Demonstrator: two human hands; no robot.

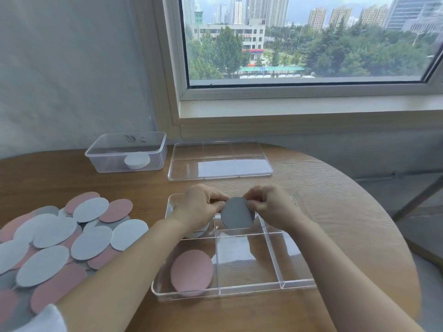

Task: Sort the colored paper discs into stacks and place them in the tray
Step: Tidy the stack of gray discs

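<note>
Fingers (215,204) of left hand (199,204) and right hand (271,204) pinch the grey disc (237,215) at ten and two o'clock; it looks light, thin, bendable, so rim grips suit.

Grey disc (237,213) pinched above clear tray (297,283); pink stack (191,271) in near-left compartment; mixed pile (52,240) at left

No text, number or brand can be read anywhere. The clear plastic box (124,152) at the upper left of the bench bears a few dark marks on its far wall, too smeared to make out. Through the window (304,88), a low building (230,32) carries reddish sign strips, too small to read.
</note>
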